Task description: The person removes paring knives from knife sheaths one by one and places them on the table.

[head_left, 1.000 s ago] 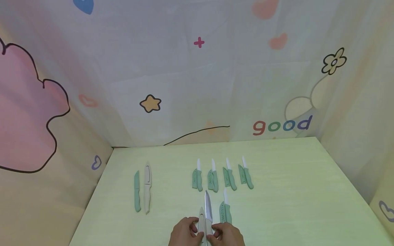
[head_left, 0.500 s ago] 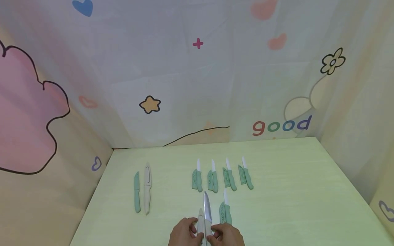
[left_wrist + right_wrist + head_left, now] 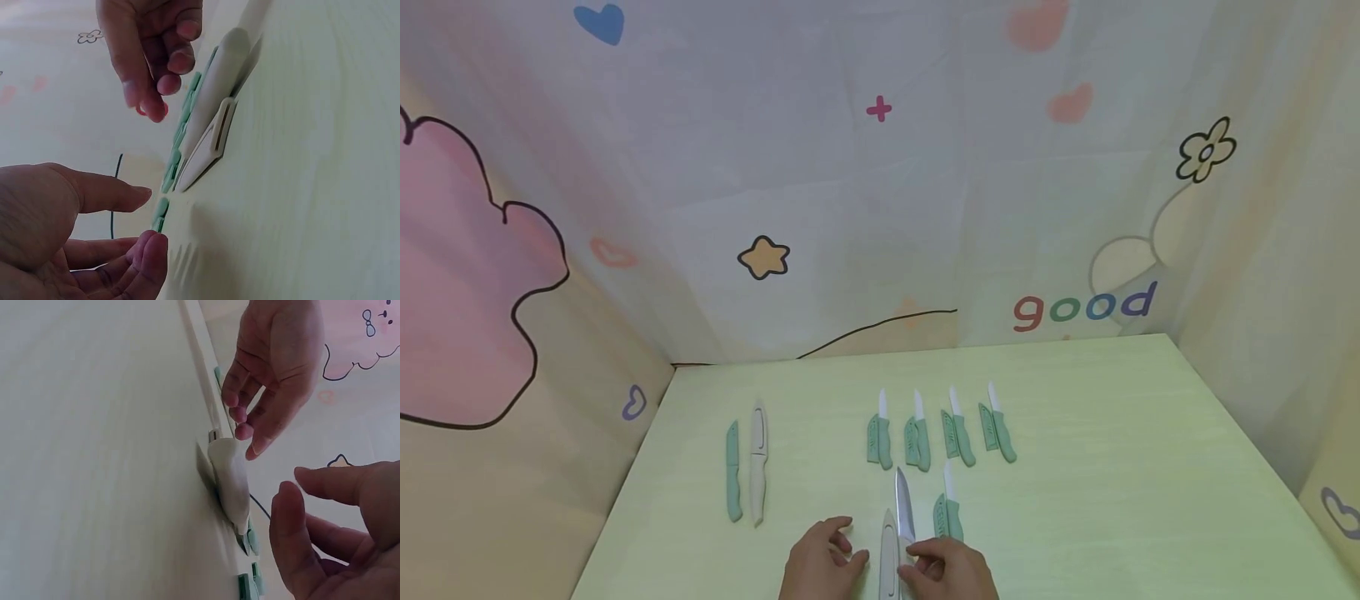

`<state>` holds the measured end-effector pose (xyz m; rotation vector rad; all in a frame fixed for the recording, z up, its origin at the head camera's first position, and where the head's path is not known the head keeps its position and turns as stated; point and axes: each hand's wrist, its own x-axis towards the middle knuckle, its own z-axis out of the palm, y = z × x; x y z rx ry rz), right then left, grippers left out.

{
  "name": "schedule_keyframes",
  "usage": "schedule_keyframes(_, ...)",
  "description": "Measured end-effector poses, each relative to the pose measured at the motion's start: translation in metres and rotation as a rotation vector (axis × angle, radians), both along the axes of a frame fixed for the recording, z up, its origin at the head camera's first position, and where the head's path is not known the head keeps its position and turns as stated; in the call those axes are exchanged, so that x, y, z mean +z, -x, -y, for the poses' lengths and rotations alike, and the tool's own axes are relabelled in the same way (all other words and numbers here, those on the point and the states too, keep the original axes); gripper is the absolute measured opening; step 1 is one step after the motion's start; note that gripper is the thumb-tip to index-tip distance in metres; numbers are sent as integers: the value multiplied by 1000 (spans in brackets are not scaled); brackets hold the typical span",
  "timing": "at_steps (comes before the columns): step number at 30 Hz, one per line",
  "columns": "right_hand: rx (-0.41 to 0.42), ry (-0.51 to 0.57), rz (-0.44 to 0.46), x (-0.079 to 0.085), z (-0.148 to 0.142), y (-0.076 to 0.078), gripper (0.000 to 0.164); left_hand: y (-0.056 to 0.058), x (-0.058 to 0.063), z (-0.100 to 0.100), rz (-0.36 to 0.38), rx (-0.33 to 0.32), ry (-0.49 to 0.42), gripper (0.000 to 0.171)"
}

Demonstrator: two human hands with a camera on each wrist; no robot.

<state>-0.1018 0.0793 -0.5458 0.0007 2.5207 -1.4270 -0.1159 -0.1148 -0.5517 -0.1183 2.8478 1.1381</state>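
Note:
A cream-handled knife with a bare steel blade lies on the table, its tip pointing away from me. Just left of it lies its cream sheath, parallel to the blade. My left hand hovers left of the sheath, thumb and fingers apart with nothing between them. Over the knife's handle is my right hand; both wrist views show its fingers loosely bent, off the handle and holding nothing. To the right, a green paring knife lies beside its green sheath, partly behind the right hand.
Farther back, several green paring knives lie in a row, each beside its sheath. At the left are a green sheathed knife and a cream sheathed knife. A printed curtain rises behind the pale green table.
My left hand has let go of the cream sheath and moved left. My right hand has released the cream knife's handle. Knife and sheath stay side by side on the table.

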Motion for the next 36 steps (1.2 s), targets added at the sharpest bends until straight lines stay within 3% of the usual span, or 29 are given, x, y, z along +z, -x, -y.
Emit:
schedule_keyframes(4, 18, 149, 29, 3, 2, 2, 25, 2, 1, 9, 13, 53, -4, 46)
schedule_keyframes(11, 28, 490, 192, 14, 13, 10, 29, 7, 5, 31, 3, 168, -49, 47)
schedule_keyframes(15, 73, 646, 203, 22, 25, 17, 32, 10, 10, 47, 4, 247, -45, 47)
schedule_keyframes(21, 140, 720, 170, 32, 50, 30, 34, 14, 19, 67, -64, 292, -25, 48)
schedule_keyframes(28, 116, 800, 190, 30, 91, 40, 44, 16, 25, 86, -104, 307, -12, 54)
schedule_keyframes(36, 121, 824, 289, 22, 136, 54, 56, 27, 16, 98, -24, 251, -27, 54)
